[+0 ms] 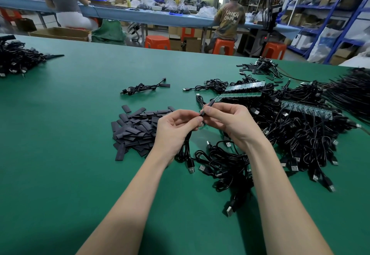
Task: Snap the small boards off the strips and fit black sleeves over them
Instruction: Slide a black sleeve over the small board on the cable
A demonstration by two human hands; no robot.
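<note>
Over the green table (pixel 80 134), my left hand (pixel 176 128) pinches a black cable just below its small board, and the cable hangs down toward the table. My right hand (pixel 226 120) pinches a black sleeve (pixel 208 106) that sticks up and left from my fingertips, right against the left fingers. The board itself is mostly hidden between my fingers. A heap of flat black sleeves (pixel 138 130) lies left of my hands. Green board strips (pixel 240 95) with cables attached rest on the cable pile to the right, another strip (pixel 306 110) further right.
A big tangle of black USB cables (pixel 290 140) covers the table's right side. One finished cable (pixel 144 88) lies apart ahead, and another cable heap (pixel 16 58) sits far left. People sit on orange stools at a bench beyond the table.
</note>
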